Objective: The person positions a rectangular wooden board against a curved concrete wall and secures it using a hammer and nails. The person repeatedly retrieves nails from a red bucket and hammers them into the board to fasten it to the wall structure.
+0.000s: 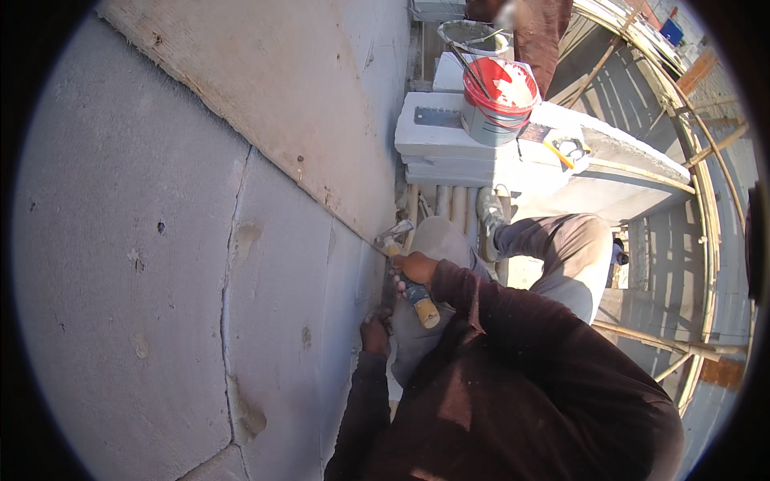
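Note:
My right hand (415, 268) is closed around the handle of a hammer (425, 309). The handle is yellow and dark blue, and its grey metal head is close to the lower edge of a pale board (297, 120) on the wall. Lower down, my left hand (374, 335) rests against the foot of the grey block wall (281, 297). Its fingers look curled, with a dark strip just above them; whatever they hold is hidden. Both hands work close together beside my bent knee (439, 240).
Ahead, white blocks (433, 136) carry a red-rimmed bucket (497, 108), a flat metal blade (437, 117) and a yellow-and-white tool (568, 151). Behind the bucket is a person in brown clothing (541, 40) near another bucket (473, 36). Bamboo scaffolding (710, 240) curves along the right.

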The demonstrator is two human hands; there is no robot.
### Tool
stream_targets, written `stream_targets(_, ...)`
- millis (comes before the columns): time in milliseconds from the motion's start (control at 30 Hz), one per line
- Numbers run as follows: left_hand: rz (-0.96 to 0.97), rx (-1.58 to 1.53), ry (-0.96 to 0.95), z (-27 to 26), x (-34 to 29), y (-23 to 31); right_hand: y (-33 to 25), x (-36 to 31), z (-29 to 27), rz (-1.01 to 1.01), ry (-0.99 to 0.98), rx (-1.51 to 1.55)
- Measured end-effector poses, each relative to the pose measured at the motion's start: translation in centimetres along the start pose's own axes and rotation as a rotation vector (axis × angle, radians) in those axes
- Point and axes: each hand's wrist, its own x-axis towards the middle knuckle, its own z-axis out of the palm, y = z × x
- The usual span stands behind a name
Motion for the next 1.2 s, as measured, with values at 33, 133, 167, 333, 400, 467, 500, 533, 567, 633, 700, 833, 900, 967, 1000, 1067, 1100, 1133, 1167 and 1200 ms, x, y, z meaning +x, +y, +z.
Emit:
stream_targets(33,0.026,0.027,0.015,-0.2,0.3,0.1,-0.8,-1.0,-0.8,0.015,-0.022,-0.015)
stream_targets(133,0.14,0.086,0.042,0.0,0.3,-0.7,-1.7,-4.7,-3.0,-0.015,-0.086,0.001)
stream_targets(167,0.19,0.097,0.048,0.6,0.8,-0.5,-2.2,-6.0,-4.2,-0.05,-0.134,0.012)
stream_targets(333,0.442,0.586,0.176,2.0,-2.2,1.1,-2.4,-11.2,-12.9,-0.5,-0.097,-0.913)
stream_targets(400,0.483,0.597,0.203,2.3,-3.9,2.9,-2.8,-12.5,-13.8,-0.386,-0.139,-0.359)
stream_targets(467,0.638,0.766,0.274,2.5,-5.2,4.4,-2.1,-11.3,-15.3,-0.434,0.001,-0.443)
stream_targets(500,0.678,0.765,0.258,4.0,-4.9,5.8,-1.1,-9.9,-17.4,-0.429,0.041,-0.538)
stream_targets(533,0.689,0.725,0.235,5.0,-4.9,7.3,-0.1,-8.0,-19.5,-0.426,0.069,-0.633)
stream_targets(567,0.655,0.635,0.202,5.5,-5.0,8.7,-0.4,-7.0,-19.8,-0.293,0.03,-0.415)
stream_targets(633,0.58,0.433,0.111,6.8,-5.5,11.1,1.3,-4.3,-20.8,-0.151,0.001,-0.237)
stream_targets(700,0.455,0.209,0.009,8.1,-6.5,12.4,3.3,-1.4,-20.3,-0.277,0.075,-0.559)
stream_targets(833,0.23,-0.151,-0.198,10.6,-7.8,12.7,4.2,1.2,-20.9,-0.265,-0.041,0.068)
stream_targets(900,0.199,-0.26,-0.247,9.9,-7.9,12.3,1.7,-0.7,-16.2,-0.227,0.065,-0.074)
stream_targets(967,0.225,-0.37,-0.453,11.3,-5.4,13.5,0.6,-1.7,-16.8,-0.297,-0.064,-0.146)
stream_targets(1000,0.226,-0.388,-0.485,13.0,-6.4,14.8,0.0,-2.2,-16.6,-0.303,-0.019,-0.163)
stream_targets(1067,0.223,-0.429,-0.552,15.9,-7.4,18.3,-0.9,-3.0,-16.9,-0.384,-0.035,-0.363)
stream_targets(1100,0.187,-0.465,-0.58,16.6,-6.4,18.2,-0.6,-2.7,-17.4,-0.381,-0.015,-0.314)
stream_targets(1133,0.153,-0.482,-0.58,17.6,-6.0,18.3,-0.4,-2.5,-17.9,-0.384,0.011,-0.251)
stream_targets(1167,0.123,-0.502,-0.582,18.5,-5.5,18.7,-0.1,-2.4,-18.2,-0.388,0.044,-0.184)
stream_targets(1200,0.081,-0.491,-0.557,19.2,-4.9,18.4,0.8,-2.5,-18.6,-0.385,0.078,-0.124)
